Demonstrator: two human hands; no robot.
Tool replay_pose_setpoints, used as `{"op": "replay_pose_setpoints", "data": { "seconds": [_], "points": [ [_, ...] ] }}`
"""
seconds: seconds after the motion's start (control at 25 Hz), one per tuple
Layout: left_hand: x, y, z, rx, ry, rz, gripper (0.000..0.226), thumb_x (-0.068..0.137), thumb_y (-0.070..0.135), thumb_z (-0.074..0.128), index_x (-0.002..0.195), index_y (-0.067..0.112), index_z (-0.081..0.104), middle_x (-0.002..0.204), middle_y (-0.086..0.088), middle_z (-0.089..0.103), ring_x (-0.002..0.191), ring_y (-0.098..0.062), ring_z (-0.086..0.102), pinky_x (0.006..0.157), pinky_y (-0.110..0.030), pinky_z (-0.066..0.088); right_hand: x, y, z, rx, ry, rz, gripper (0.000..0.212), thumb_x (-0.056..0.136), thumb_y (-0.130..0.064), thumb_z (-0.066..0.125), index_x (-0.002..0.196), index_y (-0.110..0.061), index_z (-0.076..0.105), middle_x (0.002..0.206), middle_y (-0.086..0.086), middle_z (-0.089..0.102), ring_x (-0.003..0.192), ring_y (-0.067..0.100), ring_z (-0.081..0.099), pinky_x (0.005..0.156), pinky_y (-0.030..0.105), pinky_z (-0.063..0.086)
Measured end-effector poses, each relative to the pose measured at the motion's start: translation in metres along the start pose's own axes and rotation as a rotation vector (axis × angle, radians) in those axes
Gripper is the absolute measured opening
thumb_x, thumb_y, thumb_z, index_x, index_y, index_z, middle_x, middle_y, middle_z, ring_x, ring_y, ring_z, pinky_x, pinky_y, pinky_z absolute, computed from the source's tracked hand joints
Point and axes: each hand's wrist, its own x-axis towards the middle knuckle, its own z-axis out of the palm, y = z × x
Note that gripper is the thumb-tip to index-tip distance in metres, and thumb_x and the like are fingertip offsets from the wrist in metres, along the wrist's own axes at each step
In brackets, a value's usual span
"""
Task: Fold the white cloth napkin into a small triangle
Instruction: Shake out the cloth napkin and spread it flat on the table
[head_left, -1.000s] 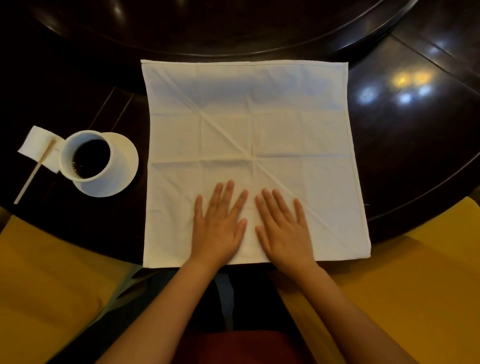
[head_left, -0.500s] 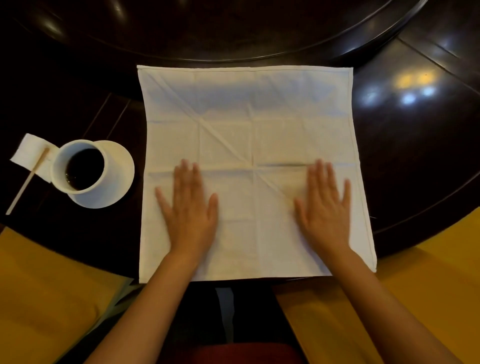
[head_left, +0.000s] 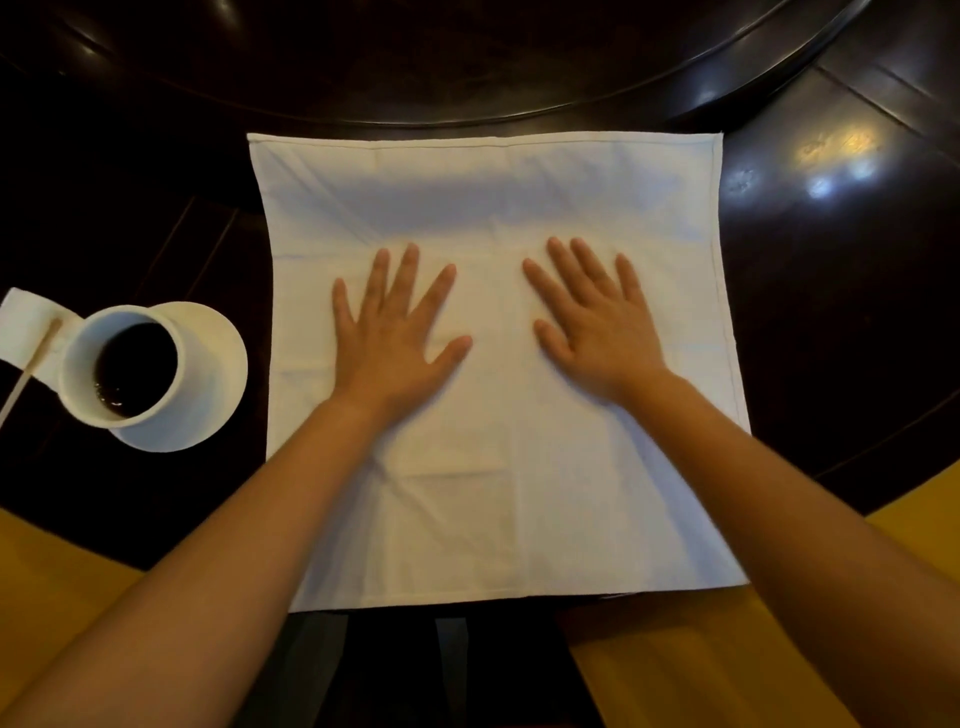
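while fingers splay, left hand (head_left: 387, 338) and right hand (head_left: 597, 327) press napkin (head_left: 493, 493).

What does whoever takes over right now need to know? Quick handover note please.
Left hand: flat, fingers spread, pressing on the napkin.
Right hand: the same, beside it, not touching it.
Napkin: spread open as a full square on the dark table, near edge at the table's edge; creases show.
Cup of dark drink on a saucer stands left of the napkin, apart from it.
Done: cloth laid flat. Left: every fold toward the small triangle.
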Motion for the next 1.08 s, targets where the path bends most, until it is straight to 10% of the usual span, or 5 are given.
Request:
{"op": "replay_pose_setpoints", "data": {
  "seconds": [0.36,0.68,0.92,1.08],
  "points": [
    [0.004,-0.032,-0.007,-0.076,0.121,-0.375,0.058,0.097,0.039,0.027,0.148,0.016,0.013,0.158,-0.01,0.006,0.144,-0.023,0.002,0.115,-0.051,0.003,-0.01,0.084,-0.013,0.08,0.057,0.6,0.066,0.095,-0.05,0.02,0.147,-0.017,-0.002,0.159,0.005,-0.002,0.144,0.02,-0.007,0.114,0.057,-0.005],
    [-0.051,0.104,0.003,-0.107,0.023,0.054,0.063,0.091,0.049,0.024,0.148,0.027,0.011,0.158,-0.007,0.006,0.144,-0.023,0.003,0.11,-0.055,-0.003,-0.19,0.055,-0.028,-0.049,-0.245,-0.305,0.078,0.086,-0.069,0.03,0.148,-0.025,0.011,0.159,0.005,0.003,0.145,0.025,0.002,0.113,0.053,0.001],
    [-0.05,0.116,0.016,-0.002,-0.014,-0.003,0.064,0.09,0.05,0.021,0.148,0.028,0.007,0.158,-0.004,0.005,0.144,-0.025,0.0,0.109,-0.058,-0.001,-0.226,0.062,-0.036,-0.116,-0.366,-0.282,0.108,0.061,-0.021,0.082,0.147,-0.026,0.016,0.156,0.007,0.016,0.143,0.027,0.012,0.115,0.048,0.016],
    [-0.05,0.118,0.016,0.022,-0.028,-0.013,0.065,0.088,0.051,0.014,0.148,0.028,0.001,0.158,-0.004,0.002,0.144,-0.025,-0.004,0.109,-0.058,-0.002,-0.217,0.058,-0.063,0.048,-0.242,-0.263,0.064,0.054,-0.018,0.088,0.113,-0.02,0.064,0.124,0.005,0.063,0.116,0.024,0.058,0.098,0.039,0.037]
  ]
}}
